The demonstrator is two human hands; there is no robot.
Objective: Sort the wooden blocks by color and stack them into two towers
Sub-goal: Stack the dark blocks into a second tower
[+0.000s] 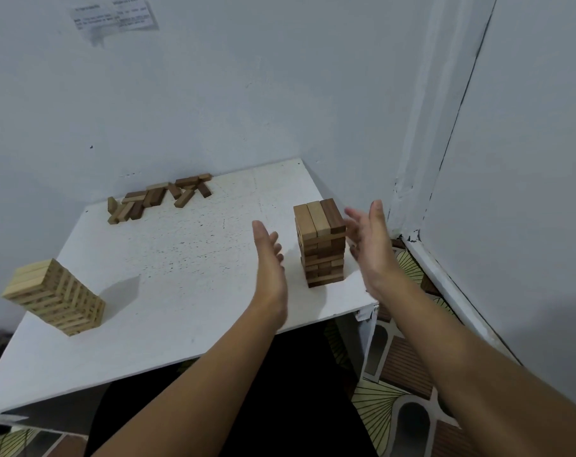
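Near the right edge of the white table (181,291), I am flanking the mixed brown wooden block tower (321,245) with my left hand (268,258) and right hand (370,245), both spread, holding nothing.

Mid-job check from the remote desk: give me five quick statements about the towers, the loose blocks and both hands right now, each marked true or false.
1. The left hand grips a block. False: its fingers are straight and it holds nothing.
2. The darker tower stands between the two hands. True, with the right hand open on its far side.
3. The pale tower stands at the table's right edge. False: it stands near the left front of the white table.
4. Loose blocks lie scattered near the wall. True.
5. The darker tower's top layer is all one colour. False: it shows two lighter blocks and one dark block.
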